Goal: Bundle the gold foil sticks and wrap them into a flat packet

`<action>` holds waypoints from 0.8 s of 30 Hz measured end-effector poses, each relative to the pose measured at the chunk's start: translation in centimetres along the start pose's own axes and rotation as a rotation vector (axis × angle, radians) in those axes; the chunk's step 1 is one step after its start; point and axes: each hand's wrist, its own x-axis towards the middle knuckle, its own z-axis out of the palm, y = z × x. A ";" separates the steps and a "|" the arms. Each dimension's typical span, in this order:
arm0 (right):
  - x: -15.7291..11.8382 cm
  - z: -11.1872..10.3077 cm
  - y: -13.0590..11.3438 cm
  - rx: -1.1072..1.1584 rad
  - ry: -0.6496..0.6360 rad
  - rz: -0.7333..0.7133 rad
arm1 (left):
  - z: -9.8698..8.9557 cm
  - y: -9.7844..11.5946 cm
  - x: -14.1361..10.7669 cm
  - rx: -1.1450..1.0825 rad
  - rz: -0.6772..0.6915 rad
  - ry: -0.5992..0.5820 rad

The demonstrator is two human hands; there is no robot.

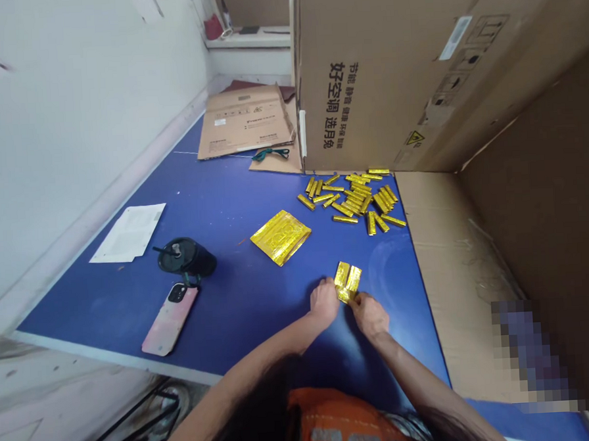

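Between my two hands, a shiny gold foil sheet point(348, 282) lies on the blue table, folded so that two flaps stick out on the far side. My left hand point(324, 300) pinches its left edge with curled fingers. At the lower right corner, my right hand point(371, 314) grips the same foil. Farther off to the left rests a flat stack of gold foil sheets point(281, 237). Beyond my hands lies a loose pile of small gold foil rolls point(357, 197), pointing in many directions.
A black tumbler with a straw point(190, 257) stands on the left beside a pink phone point(170, 320) and a white paper sheet point(130, 233). Large cardboard panels point(376, 78) wall off the back and right. Flattened cardboard point(244, 121) and a dark green cord point(270, 154) lie at the back.
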 end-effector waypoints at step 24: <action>0.5 -0.5 -0.2 -0.023 -0.055 0.046 | -0.4 -0.6 0.1 0.121 0.034 -0.057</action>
